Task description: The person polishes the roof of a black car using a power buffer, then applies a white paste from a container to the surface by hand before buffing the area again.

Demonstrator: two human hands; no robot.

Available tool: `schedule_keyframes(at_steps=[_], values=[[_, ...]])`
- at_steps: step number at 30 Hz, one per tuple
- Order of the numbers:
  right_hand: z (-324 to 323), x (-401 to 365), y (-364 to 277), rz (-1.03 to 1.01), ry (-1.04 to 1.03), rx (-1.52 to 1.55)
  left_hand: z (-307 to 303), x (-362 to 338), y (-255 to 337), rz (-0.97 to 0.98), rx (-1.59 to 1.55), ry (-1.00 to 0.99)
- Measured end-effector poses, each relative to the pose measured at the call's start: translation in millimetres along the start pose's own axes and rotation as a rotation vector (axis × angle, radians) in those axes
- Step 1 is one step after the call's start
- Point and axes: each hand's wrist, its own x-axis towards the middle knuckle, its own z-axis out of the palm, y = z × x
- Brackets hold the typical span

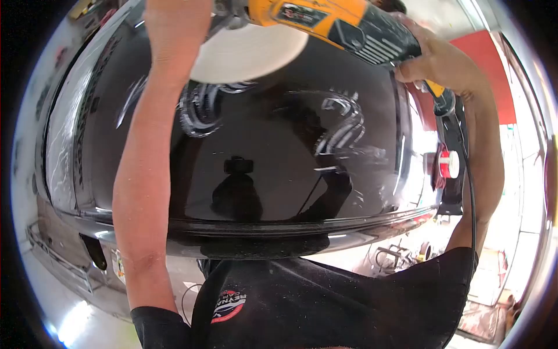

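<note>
A yellow and black car polisher [328, 22] with a round off-white buffing pad [253, 53] is over a glossy dark car panel [261, 157], its pad against the panel's far part. My right hand [433, 58] is wrapped around the rear of the polisher's body. My left hand [179, 20] is closed at the polisher's front handle, beside the pad; its fingers are mostly cut off by the top edge. White smears of compound [200, 110] lie near the pad, and more streaks mark the panel's right half.
The polisher's black cord [472, 192] hangs down along my right arm. A white and red round item [448, 164] is at the panel's right side. A metal rack [58, 256] stands low at left, and equipment [395, 256] is on the floor at right.
</note>
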Motion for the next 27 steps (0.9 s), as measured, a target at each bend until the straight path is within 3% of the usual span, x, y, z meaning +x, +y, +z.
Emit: schedule_keyframes(at_steps=[4,7,8,9,11,13,14,15,19,24,27], values=[[-2.3,-59.6,91.4,0.129,0.119,0.081,82.7,-33.8,18.0,0.06,0.071,-0.051],[-1.4,-117.6,133.9,0.304,0.129,0.204,154.7,-75.9,41.1,0.055,0.149,-0.251],[2.3,-137.7,152.8,0.302,0.134,0.284,182.9,-92.6,42.8,0.137,-0.091,-0.353],[5.6,-156.3,172.5,0.294,0.136,0.364,201.4,-113.1,57.4,0.227,-0.031,-0.188],[14.5,-191.8,201.9,0.368,0.134,0.483,239.9,-144.5,78.7,0.088,-0.179,-0.381],[34.7,-230.8,245.6,0.509,0.299,0.554,272.1,-172.3,97.9,-0.019,-0.417,-0.465],[50.2,-251.6,271.8,0.485,0.322,0.589,287.7,-185.8,117.8,0.004,-0.323,-0.584],[56.2,-270.0,287.3,0.471,0.332,0.587,305.6,-197.0,119.3,-0.029,-0.445,-0.585],[59.3,-280.5,289.7,0.673,0.397,0.545,340.2,-208.1,126.6,0.001,-0.435,-0.635],[46.4,-233.0,293.5,0.521,0.401,0.545,339.9,-176.0,101.0,-0.055,-0.48,-0.581],[33.6,-190.8,298.0,0.41,0.364,0.445,307.8,-135.9,73.2,0.128,-0.391,-0.409]])
